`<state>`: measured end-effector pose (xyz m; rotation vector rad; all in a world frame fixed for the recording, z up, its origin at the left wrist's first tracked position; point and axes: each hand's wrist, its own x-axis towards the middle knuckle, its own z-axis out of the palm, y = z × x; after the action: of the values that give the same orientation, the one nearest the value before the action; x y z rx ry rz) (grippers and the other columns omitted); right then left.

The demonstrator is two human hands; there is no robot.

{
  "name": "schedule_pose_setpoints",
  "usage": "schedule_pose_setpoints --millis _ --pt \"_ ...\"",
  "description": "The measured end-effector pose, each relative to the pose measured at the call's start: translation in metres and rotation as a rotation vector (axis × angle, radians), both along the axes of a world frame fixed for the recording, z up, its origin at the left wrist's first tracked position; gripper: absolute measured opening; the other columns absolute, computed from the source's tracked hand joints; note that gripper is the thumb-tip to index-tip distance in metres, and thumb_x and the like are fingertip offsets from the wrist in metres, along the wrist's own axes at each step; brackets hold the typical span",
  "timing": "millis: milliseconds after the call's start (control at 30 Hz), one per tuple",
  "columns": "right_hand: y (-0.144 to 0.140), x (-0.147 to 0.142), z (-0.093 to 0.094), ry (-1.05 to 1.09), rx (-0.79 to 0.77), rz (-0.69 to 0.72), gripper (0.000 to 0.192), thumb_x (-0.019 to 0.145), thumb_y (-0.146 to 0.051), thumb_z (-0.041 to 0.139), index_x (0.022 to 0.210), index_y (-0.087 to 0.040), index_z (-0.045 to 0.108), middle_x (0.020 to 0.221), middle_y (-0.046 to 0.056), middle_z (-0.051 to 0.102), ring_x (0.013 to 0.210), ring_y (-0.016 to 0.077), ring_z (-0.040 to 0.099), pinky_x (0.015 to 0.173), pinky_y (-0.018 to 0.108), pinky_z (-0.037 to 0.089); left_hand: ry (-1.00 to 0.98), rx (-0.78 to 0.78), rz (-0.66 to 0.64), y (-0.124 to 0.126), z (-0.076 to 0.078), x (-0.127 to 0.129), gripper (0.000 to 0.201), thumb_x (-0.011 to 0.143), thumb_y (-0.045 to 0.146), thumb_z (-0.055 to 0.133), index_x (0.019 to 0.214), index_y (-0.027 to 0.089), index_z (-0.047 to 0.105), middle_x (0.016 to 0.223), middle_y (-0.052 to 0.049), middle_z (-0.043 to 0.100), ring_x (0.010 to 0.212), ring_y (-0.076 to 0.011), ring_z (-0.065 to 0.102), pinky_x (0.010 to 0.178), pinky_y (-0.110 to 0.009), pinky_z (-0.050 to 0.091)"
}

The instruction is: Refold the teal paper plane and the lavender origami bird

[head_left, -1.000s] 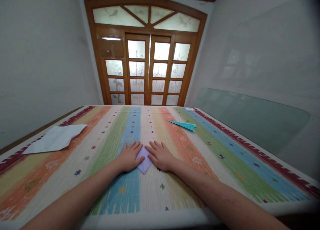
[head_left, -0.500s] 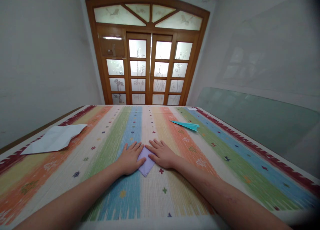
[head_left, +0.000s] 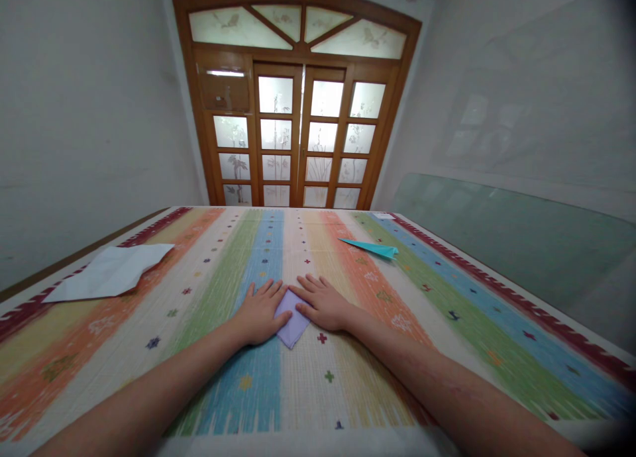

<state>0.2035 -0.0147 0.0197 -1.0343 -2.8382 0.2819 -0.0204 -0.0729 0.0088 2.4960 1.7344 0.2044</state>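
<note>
Left hand (head_left: pixel 261 314) and right hand (head_left: pixel 325 304) are still lying flat, open, pressing the lilac paper (head_left: pixel 293 323) — barely shifting since a second ago.

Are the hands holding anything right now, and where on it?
Nothing is gripped. Both hands lie flat on the lilac folded paper, pinning it to the striped mat: the left hand on its left side, the right hand on its right.

You have nothing to read here: no words, labels, brand names or numbers show on the lilac paper (head_left: pixel 293 324), the white sheet (head_left: pixel 112 271), the teal paper plane (head_left: pixel 371 248), the striped cloth (head_left: pixel 447 298) or the door (head_left: pixel 295 139).
</note>
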Motion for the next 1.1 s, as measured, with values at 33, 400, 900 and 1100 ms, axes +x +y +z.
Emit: schedule_pose_setpoints --millis 33,400,900,1100 --pt "0.0000 -0.0001 0.0001 -0.001 0.000 -0.002 0.059 0.098 -0.056 0.031 0.153 -0.033 0.025 0.160 0.008 0.021 0.147 0.0312 0.017 0.116 0.055 0.010 0.000 0.002 0.002 -0.0001 -0.0001 0.0001 0.071 0.093 0.063 0.029 0.152 0.024 0.027 0.159 -0.008 0.024 0.147 -0.0320 0.017 0.115 -0.062 0.010" --pt "0.0042 0.0005 -0.0043 -0.020 0.020 0.001 0.060 0.098 -0.057 0.031 0.153 -0.034 0.023 0.160 0.007 0.020 0.147 0.0306 0.016 0.116 0.054 0.011 0.009 0.001 0.013 -0.0003 0.0007 0.0016 0.072 0.093 0.063 0.029 0.153 0.023 0.026 0.159 -0.008 0.024 0.147 -0.0315 0.017 0.115 -0.062 0.010" --pt "-0.0019 -0.0006 0.0005 0.005 0.011 -0.012 0.059 0.099 -0.056 0.031 0.152 -0.033 0.026 0.160 0.007 0.021 0.147 0.0300 0.016 0.116 0.055 0.010 0.001 -0.008 -0.033 -0.0008 0.0015 -0.0028 0.074 0.093 0.065 0.027 0.153 0.023 0.025 0.160 -0.009 0.021 0.147 -0.0316 0.015 0.115 -0.061 0.010" --pt "-0.0034 0.0008 0.0025 0.021 -0.009 -0.024 0.058 0.098 -0.056 0.032 0.151 -0.032 0.030 0.159 0.007 0.023 0.147 0.0303 0.018 0.116 0.054 0.012 0.004 -0.015 -0.040 0.0003 -0.0024 -0.0044 0.074 0.093 0.065 0.027 0.153 0.023 0.024 0.160 -0.009 0.021 0.147 -0.0321 0.014 0.115 -0.061 0.010"
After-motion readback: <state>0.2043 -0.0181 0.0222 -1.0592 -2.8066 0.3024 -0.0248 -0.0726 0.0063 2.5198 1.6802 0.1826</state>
